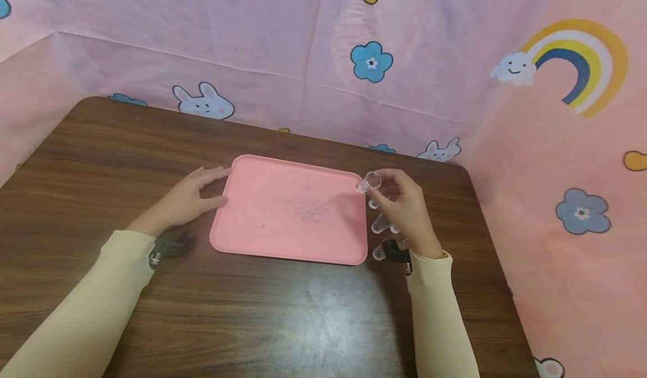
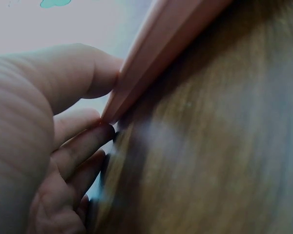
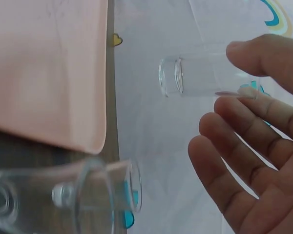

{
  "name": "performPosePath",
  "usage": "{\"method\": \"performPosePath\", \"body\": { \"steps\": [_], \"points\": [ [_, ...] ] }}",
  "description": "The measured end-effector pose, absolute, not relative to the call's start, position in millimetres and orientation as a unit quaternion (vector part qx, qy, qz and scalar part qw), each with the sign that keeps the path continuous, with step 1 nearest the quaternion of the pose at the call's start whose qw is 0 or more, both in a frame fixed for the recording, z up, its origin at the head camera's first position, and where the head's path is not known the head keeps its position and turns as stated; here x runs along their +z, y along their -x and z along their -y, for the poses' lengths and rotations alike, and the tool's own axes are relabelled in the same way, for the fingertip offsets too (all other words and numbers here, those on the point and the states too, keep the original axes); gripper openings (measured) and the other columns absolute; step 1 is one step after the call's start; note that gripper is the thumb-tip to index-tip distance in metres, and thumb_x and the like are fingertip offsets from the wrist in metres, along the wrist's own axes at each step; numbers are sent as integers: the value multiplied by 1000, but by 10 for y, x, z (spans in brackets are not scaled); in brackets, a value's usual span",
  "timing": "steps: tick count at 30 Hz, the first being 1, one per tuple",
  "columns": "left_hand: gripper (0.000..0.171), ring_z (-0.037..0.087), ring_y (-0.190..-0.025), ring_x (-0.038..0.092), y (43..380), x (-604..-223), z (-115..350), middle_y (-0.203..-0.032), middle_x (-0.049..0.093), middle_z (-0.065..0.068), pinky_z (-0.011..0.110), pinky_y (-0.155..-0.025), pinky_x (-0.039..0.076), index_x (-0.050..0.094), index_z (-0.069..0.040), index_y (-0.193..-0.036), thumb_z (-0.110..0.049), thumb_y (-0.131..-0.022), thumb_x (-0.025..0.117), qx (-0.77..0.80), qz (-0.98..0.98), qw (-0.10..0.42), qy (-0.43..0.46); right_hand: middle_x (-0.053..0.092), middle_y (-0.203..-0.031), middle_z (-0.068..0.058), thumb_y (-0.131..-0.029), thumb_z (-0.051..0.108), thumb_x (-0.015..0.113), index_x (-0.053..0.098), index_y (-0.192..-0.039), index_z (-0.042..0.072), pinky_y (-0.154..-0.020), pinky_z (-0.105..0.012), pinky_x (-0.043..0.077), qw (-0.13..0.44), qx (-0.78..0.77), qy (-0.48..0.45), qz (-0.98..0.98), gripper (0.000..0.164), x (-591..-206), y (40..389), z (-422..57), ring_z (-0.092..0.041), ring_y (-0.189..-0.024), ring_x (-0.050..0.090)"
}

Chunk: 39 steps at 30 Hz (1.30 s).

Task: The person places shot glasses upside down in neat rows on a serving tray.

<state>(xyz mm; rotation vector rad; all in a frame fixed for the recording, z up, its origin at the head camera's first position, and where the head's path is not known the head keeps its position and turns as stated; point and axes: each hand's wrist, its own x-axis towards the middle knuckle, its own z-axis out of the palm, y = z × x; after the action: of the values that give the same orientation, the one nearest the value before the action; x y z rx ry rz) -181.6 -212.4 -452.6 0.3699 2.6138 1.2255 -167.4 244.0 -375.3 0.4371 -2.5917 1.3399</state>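
A pink rectangular tray (image 1: pixel 273 209) lies on the table. My left hand (image 1: pixel 188 197) is at its left side, with the thumb and a fingertip against the rim (image 2: pixel 149 58). Over the tray's far right corner, my right hand (image 1: pixel 406 203) pinches a small clear shot glass (image 1: pixel 373 180) between thumb and fingers. In the right wrist view this shot glass (image 3: pixel 200 75) is tipped on its side, its thick base pointing toward the tray. More clear glasses (image 1: pixel 379 223) stand along the tray's right side, partly hidden under my right hand and wrist.
The dark wooden table (image 1: pixel 242 316) extends around the tray. Pink and lilac cloth (image 1: pixel 283 46) with cartoon prints hangs behind it and along the right side. A close clear glass (image 3: pixel 95 195) fills the lower left of the right wrist view.
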Motion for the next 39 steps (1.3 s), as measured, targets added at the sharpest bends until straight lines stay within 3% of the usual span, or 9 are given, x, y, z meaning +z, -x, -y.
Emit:
{"method": "performPosePath", "body": {
  "steps": [7, 14, 22, 26, 29, 35, 39],
  "points": [
    [69, 45, -157, 1, 1813, -4513, 2108, -168, 27, 18, 73, -117, 7, 41, -15, -159, -35, -99, 70, 417, -893, 119, -120, 69, -110, -3, -92, 15, 81, 69, -119, 12, -83, -40, 57, 91, 466, -151, 867, 30, -3736, 1691, -2281, -20, -94, 70],
    [70, 46, -157, 0, 1803, -4508, 2102, -169, 25, 17, 76, -115, 7, 40, -17, -160, -37, -99, 70, 416, -894, 126, -113, 69, -112, -1, -93, 21, 80, 67, -118, 14, -86, -56, 53, 79, 473, -162, 863, 29, -3748, 1702, -2146, -22, -96, 71],
    [70, 46, -157, 1, 1809, -4513, 2111, -168, 27, 17, 75, -115, 8, 41, -17, -160, -37, -99, 70, 418, -892, 125, -115, 72, -121, -1, -94, 17, 78, 61, -119, 13, -87, -59, 52, 64, 481, -185, 854, 30, -3736, 1666, -2060, -23, -106, 69],
    [70, 45, -157, 1, 1808, -4493, 2109, -168, 27, 17, 75, -116, 8, 41, -17, -160, -37, -99, 70, 416, -893, 124, -118, 73, -124, -5, -94, 9, 76, 56, -118, 8, -93, -54, 53, 53, 485, -217, 845, 32, -3733, 1648, -2006, -19, -111, 68],
    [70, 45, -157, 1, 1806, -4476, 2102, -168, 27, 17, 74, -116, 7, 40, -17, -160, -37, -99, 70, 414, -894, 124, -118, 74, -119, -5, -93, 7, 76, 55, -117, 7, -93, -45, 54, 45, 484, -232, 843, 32, -3731, 1631, -1968, -18, -105, 69],
    [70, 45, -157, 2, 1807, -4478, 2097, -168, 27, 16, 73, -117, 7, 41, -17, -159, -36, -99, 70, 414, -894, 125, -115, 68, -97, -2, -90, 15, 82, 64, -119, 11, -75, -32, 54, 49, 422, -213, 880, 34, -3742, 1628, -1953, -16, -83, 64],
    [69, 44, -158, 3, 1813, -4509, 2111, -168, 28, 17, 71, -118, 7, 41, -16, -159, -36, -99, 70, 415, -894, 122, -118, 65, -94, -4, -88, 17, 85, 70, -120, 10, -66, -29, 49, 65, 377, -203, 901, 36, -3754, 1653, -1979, -17, -75, 57]
  ]
}}
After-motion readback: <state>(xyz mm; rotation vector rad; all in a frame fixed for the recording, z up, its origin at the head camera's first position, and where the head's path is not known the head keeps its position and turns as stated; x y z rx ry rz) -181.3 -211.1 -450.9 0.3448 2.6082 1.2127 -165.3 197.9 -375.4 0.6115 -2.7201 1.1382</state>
